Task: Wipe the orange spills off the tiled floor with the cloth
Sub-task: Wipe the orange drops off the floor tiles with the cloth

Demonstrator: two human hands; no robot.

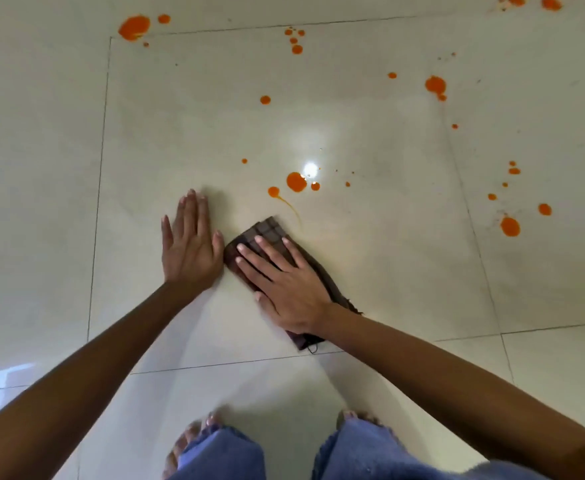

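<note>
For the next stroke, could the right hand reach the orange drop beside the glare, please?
Probably yes: the right hand lies flat on the cloth; only tile and a streak precede the orange drop.

Left hand [189,244] and right hand [284,282] — both flat, fingers straight.

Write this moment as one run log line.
right hand: flat on cloth | left hand: flat on floor | orange spills: many unwiped
</note>
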